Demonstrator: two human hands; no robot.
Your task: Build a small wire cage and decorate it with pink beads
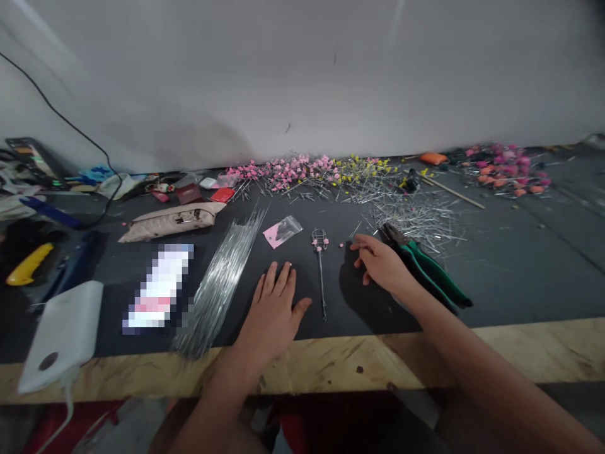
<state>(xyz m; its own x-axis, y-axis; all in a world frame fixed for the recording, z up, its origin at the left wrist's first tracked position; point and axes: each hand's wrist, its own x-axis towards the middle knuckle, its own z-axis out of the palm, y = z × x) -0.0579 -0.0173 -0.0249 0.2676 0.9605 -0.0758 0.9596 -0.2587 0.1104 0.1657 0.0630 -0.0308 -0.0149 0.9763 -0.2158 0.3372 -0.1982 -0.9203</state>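
Flat on the dark tabletop lies my left hand [274,312], fingers spread and holding nothing. Just to its right is a small racket-shaped wire piece [320,268] with pink beads on its head. My right hand [375,261] hovers to the right of that piece, its fingers bent and apart, with nothing visible between them. A loose pink bead [341,245] sits between the wire piece and my right hand. Green-handled pliers [437,277] lie beside my right wrist. A small plastic bag [282,231] with a pink part rests beyond my left fingers.
Left of my left hand are a bundle of straight wires [222,277], a phone [161,290] and a white power bank [66,334]. Pink-tipped wires [302,170], yellow-tipped wires [363,170] and a loose wire pile [420,221] lie toward the wall.
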